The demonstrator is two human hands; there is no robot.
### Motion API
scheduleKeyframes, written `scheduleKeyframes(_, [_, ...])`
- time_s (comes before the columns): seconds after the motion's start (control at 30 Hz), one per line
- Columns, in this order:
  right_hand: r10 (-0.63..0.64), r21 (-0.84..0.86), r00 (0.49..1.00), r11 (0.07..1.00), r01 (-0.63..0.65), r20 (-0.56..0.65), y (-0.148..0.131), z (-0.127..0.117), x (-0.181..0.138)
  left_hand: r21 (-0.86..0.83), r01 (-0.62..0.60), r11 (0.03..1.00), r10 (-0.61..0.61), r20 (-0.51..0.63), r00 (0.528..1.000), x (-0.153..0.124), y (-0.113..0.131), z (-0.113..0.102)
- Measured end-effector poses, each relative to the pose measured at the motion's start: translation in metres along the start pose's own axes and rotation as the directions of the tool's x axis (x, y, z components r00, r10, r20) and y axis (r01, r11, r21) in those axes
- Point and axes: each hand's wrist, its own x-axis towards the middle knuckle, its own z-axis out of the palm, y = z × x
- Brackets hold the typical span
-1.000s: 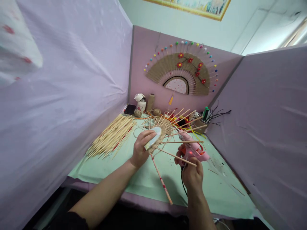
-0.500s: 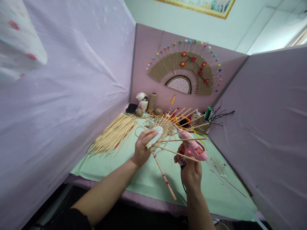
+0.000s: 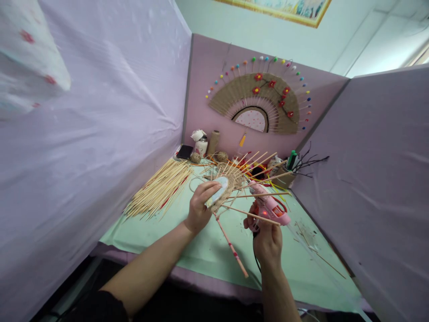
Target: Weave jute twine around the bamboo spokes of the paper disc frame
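My left hand is closed round the hub of a half-made stick fan, a pale disc wrapped in jute twine with thin wooden sticks radiating up and to the right. A longer stick with red marks hangs down from the hub over the green table. My right hand grips a pink hot glue gun, its nozzle pointing up-left toward the fan's sticks, its black cord running down beside my wrist.
A big bundle of wooden sticks lies at the left. At the back stand a white jar, a twine spool, a phone and a pen cup. A finished fan hangs on the pink partition. Purple cloth walls close both sides.
The view has shifted slightly; both hands keep their grips. The glue gun has drawn a little closer to the fan's sticks.
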Motion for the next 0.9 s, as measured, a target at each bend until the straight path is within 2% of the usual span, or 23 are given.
scheduleKeyframes(0.33, [-0.023, -0.048, 1.000, 0.999, 0.023, 0.006, 0.0012, -0.0004, 0.0005, -0.006, 0.006, 1.000, -0.006, 0.004, 1.000, 0.0000, 0.0000, 0.0003])
scheduleKeyframes(0.9, [-0.035, 0.002, 0.999, 0.999, 0.035, -0.013, 0.0048, -0.0020, 0.0000, 0.009, 0.014, 1.000, -0.014, 0.013, 1.000, -0.0006, -0.0006, -0.0005])
